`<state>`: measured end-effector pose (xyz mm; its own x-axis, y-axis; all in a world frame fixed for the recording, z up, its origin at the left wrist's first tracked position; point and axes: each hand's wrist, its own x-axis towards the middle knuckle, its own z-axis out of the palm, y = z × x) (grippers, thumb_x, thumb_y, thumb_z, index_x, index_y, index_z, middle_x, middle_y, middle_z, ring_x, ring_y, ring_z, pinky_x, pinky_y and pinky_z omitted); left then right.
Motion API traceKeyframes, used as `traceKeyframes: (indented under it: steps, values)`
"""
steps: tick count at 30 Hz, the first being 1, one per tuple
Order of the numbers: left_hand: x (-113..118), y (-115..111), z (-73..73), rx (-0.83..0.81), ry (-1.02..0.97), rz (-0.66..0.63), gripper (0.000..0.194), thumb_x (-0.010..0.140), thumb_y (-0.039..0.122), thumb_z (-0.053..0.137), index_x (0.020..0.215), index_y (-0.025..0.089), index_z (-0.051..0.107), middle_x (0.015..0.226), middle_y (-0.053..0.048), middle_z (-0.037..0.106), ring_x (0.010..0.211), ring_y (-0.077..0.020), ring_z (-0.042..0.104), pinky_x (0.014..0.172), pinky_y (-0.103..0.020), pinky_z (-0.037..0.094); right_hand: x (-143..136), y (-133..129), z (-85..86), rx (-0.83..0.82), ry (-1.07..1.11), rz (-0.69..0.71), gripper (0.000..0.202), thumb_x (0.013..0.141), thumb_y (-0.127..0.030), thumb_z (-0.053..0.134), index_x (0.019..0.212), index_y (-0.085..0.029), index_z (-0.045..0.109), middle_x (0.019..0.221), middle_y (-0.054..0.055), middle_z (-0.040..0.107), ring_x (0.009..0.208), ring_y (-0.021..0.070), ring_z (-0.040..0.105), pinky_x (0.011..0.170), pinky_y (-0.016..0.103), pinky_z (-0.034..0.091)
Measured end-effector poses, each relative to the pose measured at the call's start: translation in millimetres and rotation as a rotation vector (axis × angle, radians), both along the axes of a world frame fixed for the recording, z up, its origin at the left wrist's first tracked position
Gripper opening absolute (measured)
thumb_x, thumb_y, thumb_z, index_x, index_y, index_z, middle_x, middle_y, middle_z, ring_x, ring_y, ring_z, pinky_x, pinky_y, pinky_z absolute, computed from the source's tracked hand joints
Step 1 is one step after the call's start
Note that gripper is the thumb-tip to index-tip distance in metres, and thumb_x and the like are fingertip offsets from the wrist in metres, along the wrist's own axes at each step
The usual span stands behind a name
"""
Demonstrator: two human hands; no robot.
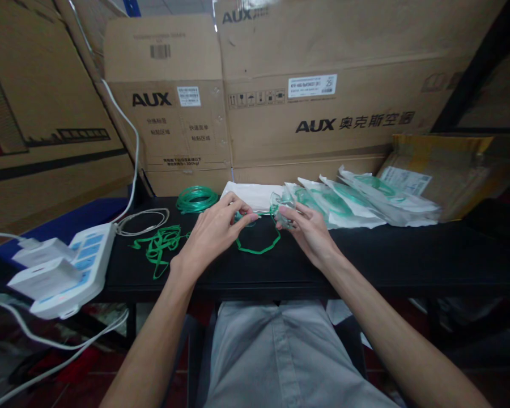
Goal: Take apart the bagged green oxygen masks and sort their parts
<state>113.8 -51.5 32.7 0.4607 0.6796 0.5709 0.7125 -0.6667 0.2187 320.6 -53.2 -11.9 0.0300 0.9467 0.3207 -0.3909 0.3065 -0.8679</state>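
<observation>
My right hand (pixel 310 229) is closed around a small clear plastic mask (pixel 276 202), held just above the black table. From the mask a thin green strap (pixel 259 251) hangs in a loop across to my left hand (pixel 219 224). The left thumb and fingers pinch together at the strap's other end, which they partly hide. Behind both hands lies a flat white packet (pixel 255 195). A tangle of green straps (pixel 161 246) rests left of my left wrist, with a coil of green tubing (pixel 196 199) behind it.
Several clear-and-white packages with green contents (pixel 344 201) overlap at the right, beside a taped carton (pixel 446 164). A white power strip (pixel 79 272) with plugged-in adapters and a pale coiled cable (pixel 142 221) occupy the left. Large cardboard boxes (pixel 263 127) stand along the back.
</observation>
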Motion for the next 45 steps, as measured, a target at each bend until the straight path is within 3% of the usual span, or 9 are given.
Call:
traceKeyframes:
  steps: [4, 8, 15, 19, 24, 30, 34, 38, 45]
  values:
    - [9, -4, -0.6, 0.026, -0.051, -0.043, 0.025, 0.094, 0.046, 0.06, 0.106, 0.025, 0.067, 0.102, -0.001, 0.061, 0.081, -0.0163, 0.059, 0.075, -0.028, 0.044, -6, -6, 1.4, 0.01, -0.102, 0.058, 0.025, 0.075, -0.037, 0.081, 0.085, -0.016, 0.07, 0.081, 0.001, 0.068, 0.067, 0.0123, 0.061, 0.068, 0.028, 0.049]
    - [13, -6, -2.5, 0.019, -0.034, -0.071, 0.021, 0.096, 0.041, 0.058, 0.096, 0.024, 0.069, 0.102, -0.002, 0.063, 0.087, -0.0172, 0.062, 0.077, -0.027, 0.045, -8, -6, 1.3, -0.007, -0.115, 0.066, 0.029, 0.072, -0.037, 0.084, 0.085, -0.016, 0.068, 0.084, 0.001, 0.069, 0.068, 0.0129, 0.061, 0.068, 0.028, 0.05]
    - [-4, 1, -1.7, -0.005, 0.003, -0.015, 0.023, 0.098, 0.041, 0.055, 0.092, 0.022, 0.069, 0.098, -0.001, 0.064, 0.077, -0.0156, 0.06, 0.07, -0.027, 0.042, 11, 4, 3.6, 0.063, 0.1, -0.058, 0.016, 0.078, -0.032, 0.078, 0.077, -0.019, 0.069, 0.075, 0.0, 0.067, 0.07, 0.013, 0.06, 0.066, 0.025, 0.05]
    - [-4, 1, 2.4, -0.011, -0.141, -0.061, 0.023, 0.098, 0.041, 0.056, 0.096, 0.021, 0.069, 0.1, -0.002, 0.067, 0.083, -0.0158, 0.061, 0.074, -0.026, 0.045, 18, 0, 8.8, 0.071, 0.056, 0.12, 0.014, 0.08, -0.032, 0.076, 0.087, -0.021, 0.071, 0.083, 0.002, 0.07, 0.074, 0.0154, 0.062, 0.071, 0.029, 0.052]
    - [13, -10, 4.4, -0.039, -0.268, -0.113, 0.026, 0.096, 0.041, 0.059, 0.112, 0.021, 0.065, 0.107, -0.002, 0.069, 0.082, -0.0142, 0.063, 0.074, -0.025, 0.049, 11, -7, 9.2, 0.068, -0.037, 0.237, 0.031, 0.076, -0.03, 0.08, 0.105, -0.026, 0.07, 0.095, 0.002, 0.073, 0.077, 0.0174, 0.065, 0.074, 0.033, 0.053]
    - [17, -13, 3.2, -0.033, -0.194, -0.126, 0.02, 0.095, 0.035, 0.059, 0.088, 0.02, 0.069, 0.094, -0.002, 0.071, 0.085, -0.0168, 0.065, 0.073, -0.026, 0.047, 8, -9, 6.7, 0.077, -0.138, 0.281, 0.048, 0.072, -0.026, 0.084, 0.115, -0.028, 0.065, 0.107, 0.002, 0.071, 0.091, 0.019, 0.067, 0.077, 0.031, 0.054]
    - [17, -12, 1.4, -0.028, -0.139, -0.116, 0.015, 0.093, 0.031, 0.06, 0.085, 0.021, 0.067, 0.093, -0.002, 0.07, 0.084, -0.017, 0.064, 0.073, -0.027, 0.046, 10, -11, 6.9, 0.086, -0.209, 0.282, 0.044, 0.075, -0.036, 0.083, 0.113, -0.028, 0.061, 0.098, 0.0, 0.069, 0.083, 0.0173, 0.067, 0.076, 0.031, 0.053]
    - [18, -11, -0.5, -0.033, -0.096, -0.124, 0.014, 0.094, 0.031, 0.06, 0.087, 0.021, 0.066, 0.095, -0.002, 0.068, 0.084, -0.0167, 0.063, 0.074, -0.028, 0.044, 8, -12, 9.0, 0.106, -0.352, 0.168, 0.036, 0.085, -0.05, 0.071, 0.11, -0.026, 0.061, 0.095, 0.001, 0.066, 0.079, 0.0165, 0.063, 0.076, 0.031, 0.051]
    - [23, -12, -4.3, -0.104, -0.107, -0.172, 0.018, 0.096, 0.034, 0.058, 0.087, 0.02, 0.065, 0.09, -0.001, 0.066, 0.077, -0.0157, 0.061, 0.071, -0.028, 0.043, 16, -10, 17.0, 0.318, -0.634, -0.093, 0.023, 0.089, -0.047, 0.067, 0.096, -0.026, 0.065, 0.092, 0.003, 0.063, 0.088, 0.0215, 0.054, 0.083, 0.035, 0.045]
